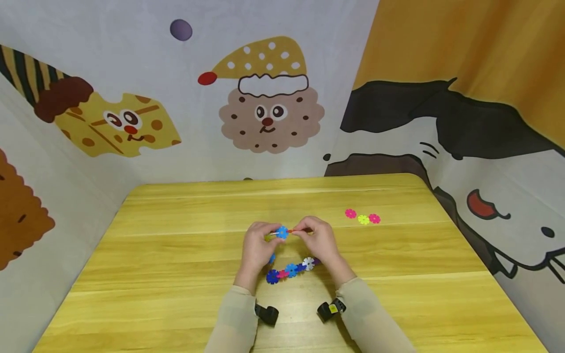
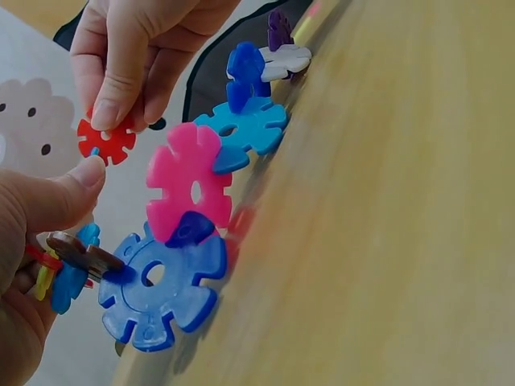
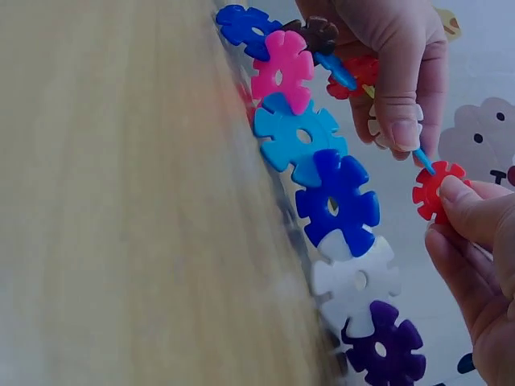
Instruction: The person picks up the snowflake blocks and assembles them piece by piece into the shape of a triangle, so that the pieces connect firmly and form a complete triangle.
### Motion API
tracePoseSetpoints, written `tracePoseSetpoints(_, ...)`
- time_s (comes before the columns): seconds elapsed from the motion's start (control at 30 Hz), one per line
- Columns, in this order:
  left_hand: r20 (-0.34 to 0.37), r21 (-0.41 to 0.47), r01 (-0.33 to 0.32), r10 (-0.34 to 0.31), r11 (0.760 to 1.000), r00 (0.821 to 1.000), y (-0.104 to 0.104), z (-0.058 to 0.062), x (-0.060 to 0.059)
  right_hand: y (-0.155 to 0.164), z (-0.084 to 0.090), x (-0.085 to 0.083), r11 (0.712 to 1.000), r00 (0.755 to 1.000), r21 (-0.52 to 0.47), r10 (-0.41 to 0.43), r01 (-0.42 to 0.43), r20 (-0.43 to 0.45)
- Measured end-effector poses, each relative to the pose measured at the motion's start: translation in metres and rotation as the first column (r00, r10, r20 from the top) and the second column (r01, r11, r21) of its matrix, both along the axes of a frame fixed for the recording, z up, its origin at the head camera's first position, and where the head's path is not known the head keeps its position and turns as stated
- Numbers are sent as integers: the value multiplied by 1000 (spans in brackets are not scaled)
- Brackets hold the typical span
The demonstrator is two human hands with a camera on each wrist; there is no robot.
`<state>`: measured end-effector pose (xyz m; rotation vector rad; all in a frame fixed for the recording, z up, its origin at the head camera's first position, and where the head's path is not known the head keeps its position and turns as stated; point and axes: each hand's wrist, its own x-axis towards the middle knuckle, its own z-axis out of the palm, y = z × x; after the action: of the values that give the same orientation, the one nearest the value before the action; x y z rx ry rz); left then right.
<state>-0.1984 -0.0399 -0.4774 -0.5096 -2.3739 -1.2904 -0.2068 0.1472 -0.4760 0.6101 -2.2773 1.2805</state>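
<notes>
A chain of slotted plastic snowflake discs curves across the table below the hands. My left hand (image 1: pixel 257 249) pinches the chain's raised end by a light blue disc (image 1: pixel 282 232), with a white disc (image 3: pixel 375 127) beside it partly hidden by the fingers. Between thumb and fingers, my right hand (image 1: pixel 319 239) pinches a red disc (image 3: pixel 425 197). The red disc's edge meets the light blue disc's edge. Along the lower stretch run a dark blue disc (image 2: pixel 197 277), a pink disc (image 2: pixel 181 177), a blue disc (image 3: pixel 334 201), another white disc (image 3: pixel 358 281) and a purple disc (image 3: pixel 386 346).
Farther back on the right of the wooden table (image 1: pixel 176 274) lie two pink discs, one of them at the left end (image 1: pixel 350 214), with a yellow disc (image 1: pixel 364 219) between them. A cartoon-printed curtain (image 1: pixel 198 137) hangs behind the table's far edge.
</notes>
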Motion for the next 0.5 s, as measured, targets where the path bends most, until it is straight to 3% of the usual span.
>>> tracePoseSetpoints(0.23, -64, -5, 15, -16, 1000, 998, 1, -1, -2, -1, -1, -2, 999, 993, 1, 46, -46, -109)
tracePoseSetpoints(0.5, -29, -21, 19, -20, 1000, 999, -1, 0, -2, 0, -3, -2, 999, 998, -37, 15, -13, 55)
